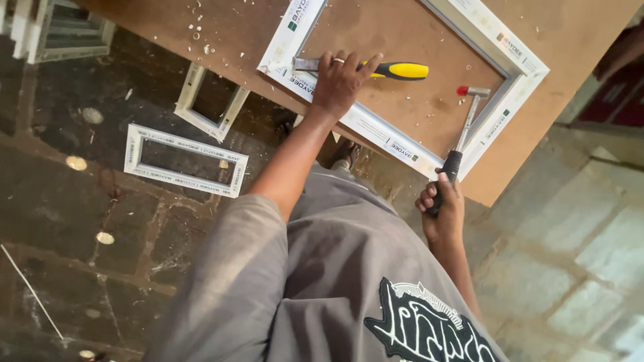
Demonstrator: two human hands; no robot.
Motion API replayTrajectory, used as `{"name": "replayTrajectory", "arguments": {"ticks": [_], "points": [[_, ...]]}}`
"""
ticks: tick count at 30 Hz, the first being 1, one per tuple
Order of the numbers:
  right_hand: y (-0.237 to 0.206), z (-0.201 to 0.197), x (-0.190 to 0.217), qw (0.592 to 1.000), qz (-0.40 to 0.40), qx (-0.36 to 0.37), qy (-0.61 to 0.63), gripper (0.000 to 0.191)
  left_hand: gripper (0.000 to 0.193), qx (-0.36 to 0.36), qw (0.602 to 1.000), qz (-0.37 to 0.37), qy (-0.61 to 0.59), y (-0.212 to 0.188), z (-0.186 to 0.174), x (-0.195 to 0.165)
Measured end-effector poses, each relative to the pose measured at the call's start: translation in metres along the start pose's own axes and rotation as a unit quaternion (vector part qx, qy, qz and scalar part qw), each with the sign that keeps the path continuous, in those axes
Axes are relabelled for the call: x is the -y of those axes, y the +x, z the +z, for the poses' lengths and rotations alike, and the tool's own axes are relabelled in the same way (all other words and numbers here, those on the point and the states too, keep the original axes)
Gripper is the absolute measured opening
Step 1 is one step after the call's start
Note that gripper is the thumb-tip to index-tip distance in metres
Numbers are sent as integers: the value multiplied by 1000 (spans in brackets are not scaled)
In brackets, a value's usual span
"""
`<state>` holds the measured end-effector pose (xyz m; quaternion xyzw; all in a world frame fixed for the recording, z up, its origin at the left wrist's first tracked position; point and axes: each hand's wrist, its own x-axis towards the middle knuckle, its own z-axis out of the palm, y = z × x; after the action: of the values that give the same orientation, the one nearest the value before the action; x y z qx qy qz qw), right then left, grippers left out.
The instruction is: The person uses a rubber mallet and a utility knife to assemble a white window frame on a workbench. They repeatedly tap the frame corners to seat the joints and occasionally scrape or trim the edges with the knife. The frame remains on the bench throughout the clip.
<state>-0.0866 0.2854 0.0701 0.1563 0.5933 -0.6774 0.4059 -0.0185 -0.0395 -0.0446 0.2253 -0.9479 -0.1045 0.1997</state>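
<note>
My left hand (342, 79) presses a yellow-handled chisel (376, 68) flat onto the near rail of the white frame (376, 131) lying on the brown board (409, 100), fingers wrapped over its shank. My right hand (441, 211) is clamped on the black grip of a hammer (463, 131), its head resting inside the frame's right corner. The frame looks light, stiff and hollow, so I judge it brittle at the corners; I'd hold it by the rails.

White frames (184, 161) on stone floor (67, 221)

One white frame (402, 144) on the brown board (235, 33), plus one yellow-handled chisel (396, 70) and one hammer (463, 131). Two small white frames (184, 161) (208, 104) down on the stone floor (80, 234).
</note>
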Motion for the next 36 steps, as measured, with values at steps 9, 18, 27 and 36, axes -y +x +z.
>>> {"name": "replayTrajectory", "arguments": {"ticks": [9,18,27,36], "points": [[-32,36,-20,993,34,-107,46,29,50,-3,999,-22,-23,-1,8,9],[-37,55,-17,993,-29,-97,-62,29,42,-8,994,-68,-82,-2,7,6],[-38,83,-12,991,-41,-101,-72,34,44,-6,985,-96,-144,-1,9,6],[-22,89,-1,991,-59,-65,-102,34,45,-10,986,-95,-139,-1,8,10]]}}
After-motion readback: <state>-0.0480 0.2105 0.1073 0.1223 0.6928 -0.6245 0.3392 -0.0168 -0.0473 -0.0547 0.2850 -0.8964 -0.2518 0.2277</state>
